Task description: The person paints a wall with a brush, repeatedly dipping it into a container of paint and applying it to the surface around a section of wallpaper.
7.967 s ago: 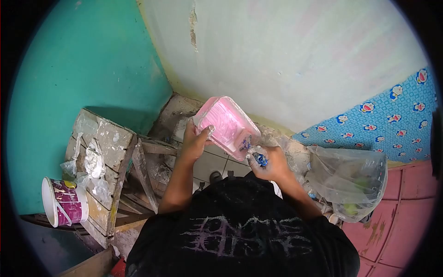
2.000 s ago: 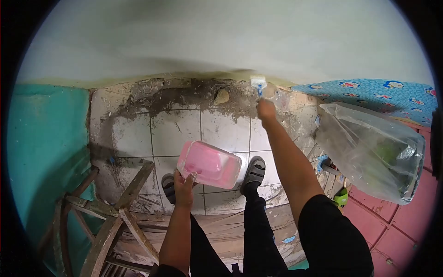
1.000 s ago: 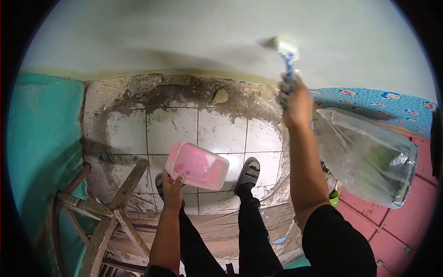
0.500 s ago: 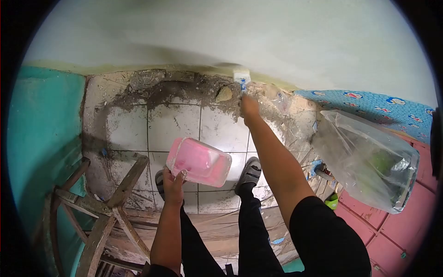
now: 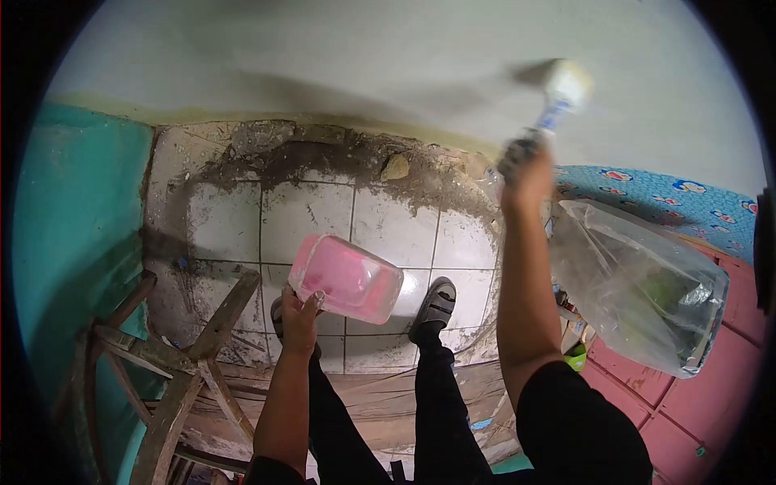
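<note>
My left hand (image 5: pixel 301 317) grips the near left edge of a pink plastic tub (image 5: pixel 346 279), its thumb over the rim. The tub is held tilted above the floor tiles; what it contains is hard to make out. My right hand (image 5: pixel 531 168) is closed around the handle of a paintbrush (image 5: pixel 567 87) with a pale head and blue marks on the handle. Both hand and brush are smeared by motion. The brush is up against or very near the pale wall (image 5: pixel 364 48); whether it touches cannot be told.
Dirty white tiles (image 5: pixel 307 214) meet rubble and a loose stone (image 5: pixel 395 167) along the wall's foot. A broken wooden frame (image 5: pixel 174 396) stands at left beside a teal wall (image 5: pixel 77 202). At right, clear plastic sheeting (image 5: pixel 622 275) covers a bin-like object near pink panels (image 5: pixel 638 372).
My right hand has swung up and to the right with the paintbrush, from the wall's bottom edge to higher on it. My left hand and the tub have hardly moved.
</note>
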Action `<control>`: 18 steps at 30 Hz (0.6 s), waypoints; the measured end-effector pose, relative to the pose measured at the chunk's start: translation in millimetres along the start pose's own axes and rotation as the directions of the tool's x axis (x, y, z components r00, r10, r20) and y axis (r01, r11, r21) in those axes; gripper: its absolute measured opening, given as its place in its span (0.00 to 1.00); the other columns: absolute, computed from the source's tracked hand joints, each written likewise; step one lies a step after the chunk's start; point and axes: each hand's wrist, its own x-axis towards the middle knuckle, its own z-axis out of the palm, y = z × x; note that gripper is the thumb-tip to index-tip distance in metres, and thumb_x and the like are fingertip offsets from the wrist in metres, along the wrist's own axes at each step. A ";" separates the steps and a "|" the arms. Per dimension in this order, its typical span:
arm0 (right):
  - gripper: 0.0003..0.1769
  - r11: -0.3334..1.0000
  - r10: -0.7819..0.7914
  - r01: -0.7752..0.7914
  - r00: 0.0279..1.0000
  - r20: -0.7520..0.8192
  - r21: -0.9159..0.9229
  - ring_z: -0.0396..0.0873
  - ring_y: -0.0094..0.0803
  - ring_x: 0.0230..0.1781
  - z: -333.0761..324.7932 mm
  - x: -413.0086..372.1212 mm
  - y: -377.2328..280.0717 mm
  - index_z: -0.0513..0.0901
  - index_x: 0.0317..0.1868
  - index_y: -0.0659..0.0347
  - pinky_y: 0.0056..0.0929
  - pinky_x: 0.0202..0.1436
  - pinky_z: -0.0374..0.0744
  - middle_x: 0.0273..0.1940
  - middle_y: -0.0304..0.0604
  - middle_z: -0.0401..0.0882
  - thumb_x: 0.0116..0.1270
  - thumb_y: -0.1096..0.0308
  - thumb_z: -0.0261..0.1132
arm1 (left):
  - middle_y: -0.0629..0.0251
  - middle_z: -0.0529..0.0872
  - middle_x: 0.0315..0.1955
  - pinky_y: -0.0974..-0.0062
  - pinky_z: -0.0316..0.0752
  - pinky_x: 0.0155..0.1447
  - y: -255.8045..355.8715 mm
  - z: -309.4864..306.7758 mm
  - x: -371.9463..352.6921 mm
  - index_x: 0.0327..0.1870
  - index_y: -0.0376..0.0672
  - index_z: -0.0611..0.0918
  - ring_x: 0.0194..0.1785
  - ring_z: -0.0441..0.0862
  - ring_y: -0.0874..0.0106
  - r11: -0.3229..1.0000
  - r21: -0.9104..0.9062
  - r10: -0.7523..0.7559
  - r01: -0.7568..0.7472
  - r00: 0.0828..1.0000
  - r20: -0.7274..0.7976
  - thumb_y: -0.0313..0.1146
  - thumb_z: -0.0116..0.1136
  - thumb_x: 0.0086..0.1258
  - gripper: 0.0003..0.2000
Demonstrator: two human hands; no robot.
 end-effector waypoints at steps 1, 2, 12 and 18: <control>0.13 0.995 -0.027 0.036 0.994 0.106 -0.089 0.60 0.18 0.16 -1.0 17.1 35.2 0.70 0.36 0.58 0.19 0.17 0.59 0.21 0.33 0.67 0.72 0.58 0.46 | 0.64 0.77 0.45 0.74 0.74 0.52 -2.4 -0.4 -0.9 0.53 0.39 0.68 0.47 0.78 0.74 1.000 0.008 -0.002 0.002 1.000 0.009 0.28 0.56 0.61 0.19; 0.14 0.927 -0.175 0.175 0.984 0.031 -0.333 0.64 0.20 0.17 -4.2 39.3 83.7 0.71 0.33 0.58 0.20 0.21 0.64 0.20 0.33 0.67 0.72 0.58 0.47 | 0.64 0.77 0.45 0.74 0.74 0.51 -4.4 -0.7 -1.6 0.53 0.39 0.68 0.46 0.78 0.75 1.000 0.015 -0.003 0.002 1.000 0.020 0.28 0.56 0.61 0.19; 0.10 0.858 0.442 -0.408 0.896 0.045 -0.312 0.58 0.19 0.13 11.1 4.0 91.7 0.75 0.39 0.60 0.20 0.14 0.58 0.21 0.33 0.69 0.70 0.65 0.49 | 0.65 0.77 0.45 0.73 0.76 0.51 -3.9 -9.7 -19.9 0.52 0.41 0.68 0.47 0.79 0.74 0.998 -0.066 0.011 -0.012 1.000 -0.015 0.29 0.55 0.62 0.18; 0.14 0.991 0.131 -0.136 0.966 0.222 0.006 0.57 0.16 0.15 30.8 -66.0 -76.3 0.71 0.40 0.60 0.17 0.17 0.56 0.22 0.31 0.64 0.72 0.59 0.46 | 0.65 0.77 0.46 0.73 0.77 0.51 10.2 -8.0 -35.1 0.53 0.41 0.68 0.47 0.79 0.74 0.999 -0.044 -0.027 0.027 1.000 0.002 0.31 0.58 0.61 0.20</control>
